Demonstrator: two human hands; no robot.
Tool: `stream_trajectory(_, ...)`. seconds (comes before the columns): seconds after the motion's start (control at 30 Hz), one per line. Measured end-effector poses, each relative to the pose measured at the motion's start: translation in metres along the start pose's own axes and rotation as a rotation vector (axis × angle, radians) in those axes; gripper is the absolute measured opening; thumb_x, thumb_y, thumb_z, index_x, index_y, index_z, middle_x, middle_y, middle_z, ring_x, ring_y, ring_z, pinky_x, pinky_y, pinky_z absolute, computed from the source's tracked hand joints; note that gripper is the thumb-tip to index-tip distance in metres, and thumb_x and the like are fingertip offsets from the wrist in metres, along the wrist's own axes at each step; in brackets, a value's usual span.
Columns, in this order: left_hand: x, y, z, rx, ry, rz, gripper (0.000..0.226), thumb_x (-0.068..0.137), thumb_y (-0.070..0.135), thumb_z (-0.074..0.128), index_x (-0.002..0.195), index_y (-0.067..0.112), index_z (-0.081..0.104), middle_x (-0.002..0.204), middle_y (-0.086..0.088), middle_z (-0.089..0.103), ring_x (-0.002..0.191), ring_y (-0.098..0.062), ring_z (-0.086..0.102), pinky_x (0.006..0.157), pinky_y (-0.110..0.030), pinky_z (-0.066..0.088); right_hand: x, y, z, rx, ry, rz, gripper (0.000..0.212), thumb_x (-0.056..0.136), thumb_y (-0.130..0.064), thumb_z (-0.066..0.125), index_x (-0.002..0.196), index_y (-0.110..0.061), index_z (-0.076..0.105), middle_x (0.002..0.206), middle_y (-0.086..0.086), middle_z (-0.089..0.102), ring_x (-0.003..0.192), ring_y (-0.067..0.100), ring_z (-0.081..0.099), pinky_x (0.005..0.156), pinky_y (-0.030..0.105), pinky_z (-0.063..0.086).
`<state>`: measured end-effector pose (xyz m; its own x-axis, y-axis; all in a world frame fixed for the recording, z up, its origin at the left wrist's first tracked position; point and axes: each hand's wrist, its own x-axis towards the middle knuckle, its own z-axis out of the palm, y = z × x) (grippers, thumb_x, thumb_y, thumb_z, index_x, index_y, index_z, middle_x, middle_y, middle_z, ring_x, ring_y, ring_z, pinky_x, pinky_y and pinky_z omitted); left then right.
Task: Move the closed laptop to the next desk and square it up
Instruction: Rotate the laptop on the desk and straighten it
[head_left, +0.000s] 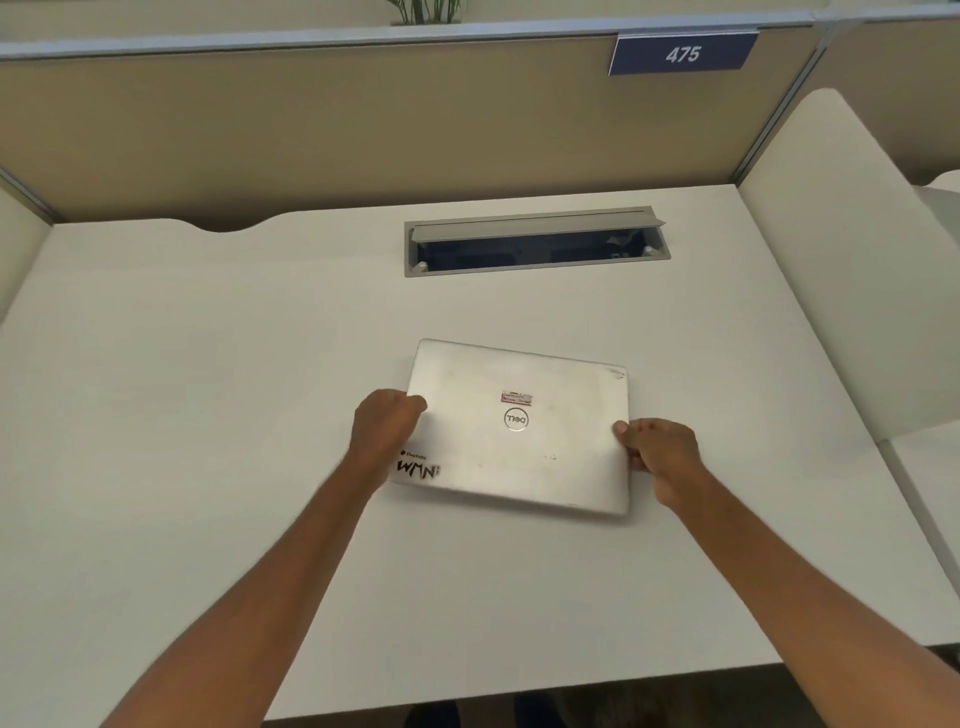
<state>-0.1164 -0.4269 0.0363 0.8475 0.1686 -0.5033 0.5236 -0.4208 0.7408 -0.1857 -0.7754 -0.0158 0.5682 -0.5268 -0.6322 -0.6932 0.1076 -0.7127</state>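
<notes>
Desk (208, 364) bare toward left edge and along near edge, open passage there; closed laptop (514, 431) lies mid-surface, skewed, left hand (384, 428) and right hand (662, 457) occupying its side edges; open cable tray (535, 244) recessed near back edge; partition (311, 130) walls back, side panel (831, 260) blocks right edge.

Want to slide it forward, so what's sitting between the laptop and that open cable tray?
Nothing: in the head view, only bare desk lies between the laptop and the cable tray.
</notes>
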Motion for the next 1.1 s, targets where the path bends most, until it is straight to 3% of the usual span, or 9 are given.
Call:
stream_trajectory(0.2, -0.018, -0.023, 0.006, -0.072, 0.010, -0.064, 0.017, 0.087, 0.016, 0.063, 0.079, 0.015, 0.048, 0.082, -0.007, 0.046, 0.075, -0.024, 0.037, 0.067, -0.036, 0.027, 0.014, -0.014, 0.004, -0.093, 0.000, -0.068, 0.020, 0.081, -0.015, 0.087, 0.087, -0.001, 0.075, 0.086, 0.007, 0.072, 0.076, 0.023, 0.061, 0.077, 0.037, 0.056)
stream_trajectory(0.4, -0.026, -0.034, 0.007, -0.101, 0.005, -0.094, 0.012, 0.080, 0.017, 0.061, 0.080, 0.016, 0.049, 0.085, -0.007, 0.043, 0.082, -0.023, 0.035, 0.064, -0.035, 0.023, 0.013, -0.013, 0.006, -0.185, 0.018, -0.127, 0.032, 0.078, -0.017, 0.086, 0.084, 0.009, 0.068, 0.077, 0.002, 0.065, 0.073, 0.022, 0.054, 0.072, 0.034, 0.050)
stream_trajectory(0.63, -0.029, -0.036, 0.010, -0.087, 0.024, -0.060, 0.022, 0.075, 0.011, 0.058, 0.075, 0.009, 0.037, 0.081, -0.009, 0.029, 0.078, -0.025, 0.023, 0.063, -0.036, 0.014, 0.006, -0.014, 0.010, -0.258, 0.049, -0.180, 0.026, 0.082, -0.016, 0.085, 0.084, 0.007, 0.072, 0.079, 0.002, 0.069, 0.075, 0.019, 0.058, 0.072, 0.028, 0.048)
stream_trajectory(0.8, -0.030, -0.042, 0.014, -0.045, 0.048, -0.008, 0.024, 0.073, 0.014, 0.057, 0.073, 0.007, 0.034, 0.079, -0.008, 0.031, 0.078, -0.026, 0.025, 0.063, -0.038, 0.018, -0.006, -0.016, 0.012, -0.315, 0.103, -0.243, 0.019, 0.085, -0.016, 0.082, 0.083, 0.002, 0.075, 0.086, 0.005, 0.075, 0.078, 0.019, 0.061, 0.064, 0.023, 0.046)
stream_trajectory(0.97, -0.039, -0.040, 0.017, -0.040, 0.061, -0.026, 0.023, 0.070, 0.020, 0.055, 0.069, 0.016, 0.032, 0.081, -0.010, 0.030, 0.073, -0.025, 0.028, 0.064, -0.038, 0.022, -0.011, -0.016, 0.012, -0.318, 0.099, -0.243, 0.015, 0.086, -0.018, 0.083, 0.093, -0.006, 0.077, 0.085, -0.006, 0.069, 0.096, 0.022, 0.068, 0.080, 0.027, 0.047)
stream_trajectory(1.0, -0.037, -0.042, 0.020, -0.015, 0.071, -0.010, 0.019, 0.072, 0.022, 0.056, 0.069, 0.017, 0.039, 0.084, -0.008, 0.036, 0.075, -0.027, 0.035, 0.065, -0.036, 0.028, -0.012, -0.017, 0.011, -0.339, 0.094, -0.256, 0.017, 0.085, -0.021, 0.082, 0.095, -0.008, 0.076, 0.088, -0.005, 0.069, 0.101, 0.024, 0.068, 0.082, 0.030, 0.049)
stream_trajectory(1.03, -0.039, -0.045, 0.022, 0.051, 0.091, 0.018, 0.010, 0.077, 0.024, 0.059, 0.079, 0.016, 0.055, 0.095, -0.008, 0.047, 0.087, -0.030, 0.047, 0.071, -0.036, 0.038, -0.014, -0.017, 0.011, -0.379, 0.096, -0.273, 0.021, 0.085, -0.025, 0.081, 0.098, -0.010, 0.073, 0.093, -0.003, 0.070, 0.105, 0.027, 0.068, 0.085, 0.034, 0.052)
stream_trajectory(1.07, -0.036, -0.051, 0.027, 0.164, 0.117, 0.065, 0.024, 0.084, 0.027, 0.064, 0.105, 0.014, 0.068, 0.117, -0.008, 0.055, 0.111, -0.032, 0.054, 0.085, -0.039, 0.047, -0.016, -0.016, 0.013, -0.428, 0.081, -0.314, 0.030, 0.085, -0.031, 0.079, 0.106, -0.011, 0.070, 0.104, 0.001, 0.070, 0.112, 0.030, 0.066, 0.089, 0.038, 0.053)
stream_trajectory(1.1, -0.033, -0.053, 0.031, 0.238, 0.164, 0.115, 0.048, 0.090, 0.030, 0.067, 0.134, 0.011, 0.065, 0.143, -0.010, 0.054, 0.137, -0.034, 0.049, 0.103, -0.044, 0.048, -0.022, -0.018, 0.018, -0.546, 0.086, -0.378, 0.045, 0.086, -0.039, 0.077, 0.120, -0.012, 0.066, 0.122, 0.004, 0.067, 0.123, 0.031, 0.061, 0.095, 0.042, 0.051)
